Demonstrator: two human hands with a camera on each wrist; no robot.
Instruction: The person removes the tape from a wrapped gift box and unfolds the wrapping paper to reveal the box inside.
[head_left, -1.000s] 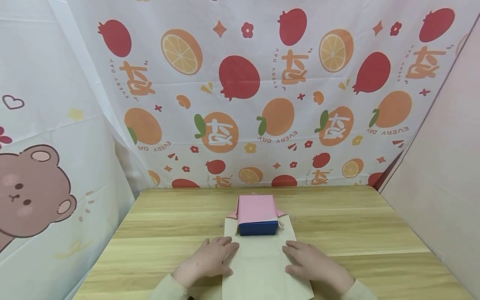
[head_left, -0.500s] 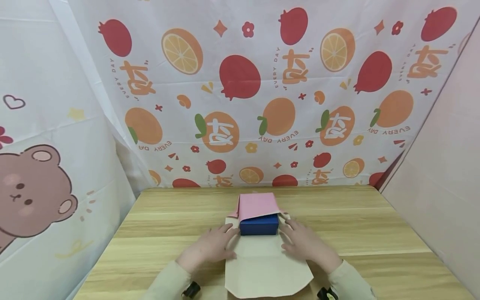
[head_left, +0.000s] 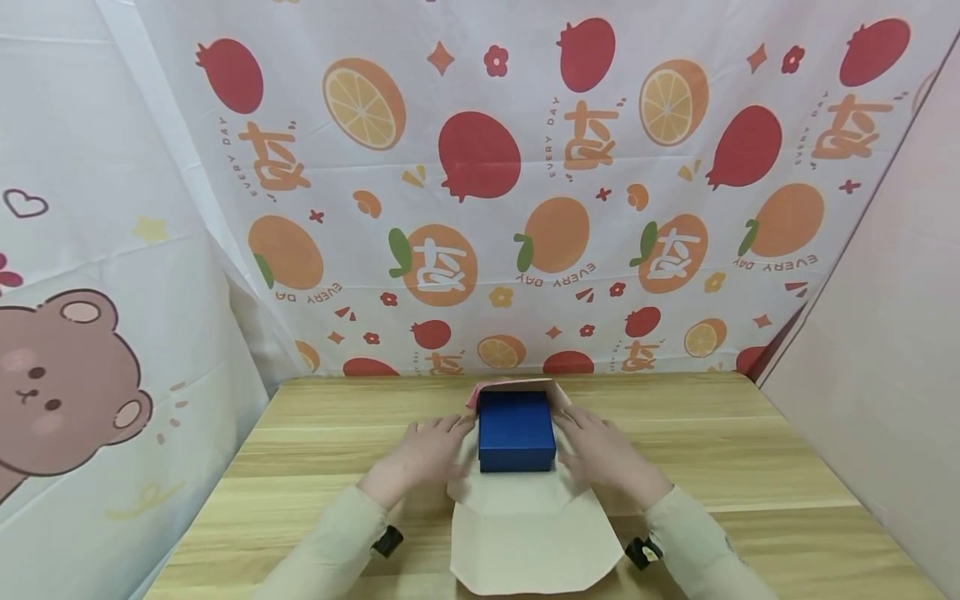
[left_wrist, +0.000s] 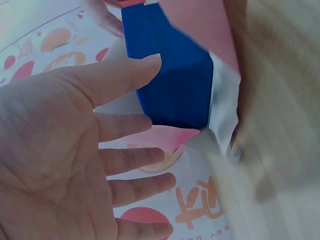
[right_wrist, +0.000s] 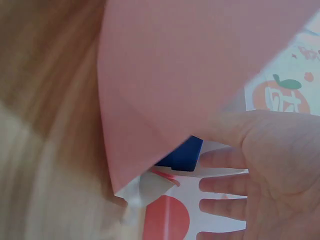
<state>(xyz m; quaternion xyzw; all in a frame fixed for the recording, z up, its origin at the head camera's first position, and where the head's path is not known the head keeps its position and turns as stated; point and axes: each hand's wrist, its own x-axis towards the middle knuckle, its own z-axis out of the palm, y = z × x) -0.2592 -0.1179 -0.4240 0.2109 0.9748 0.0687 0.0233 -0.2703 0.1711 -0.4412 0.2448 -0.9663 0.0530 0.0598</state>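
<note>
A dark blue box point(head_left: 517, 429) sits on a sheet of wrapping paper point(head_left: 532, 550), cream on its upper face and pink on the other. Behind the box the paper's far end stands up, and the near end lies toward me with cut corners. My left hand point(head_left: 420, 461) is at the box's left side, its fingers straight and spread in the left wrist view point(left_wrist: 65, 155). On the other side my right hand point(head_left: 611, 458) extends its fingers along the paper's right edge. Whether either hand touches the box is unclear. Pink paper point(right_wrist: 185, 75) covers much of the right wrist view.
Under everything is a wood-grain table point(head_left: 337, 450). A fruit-print cloth point(head_left: 480, 208) hangs behind the table's back edge. To the left hangs a cloth with a bear print point(head_left: 67, 383), and a plain pale cloth point(head_left: 885, 333) hangs at the right.
Both hands have moved forward to the box's sides. The pink flap over the box has swung back, uncovering the blue top. The paper's near end has changed shape, its cut corners now showing.
</note>
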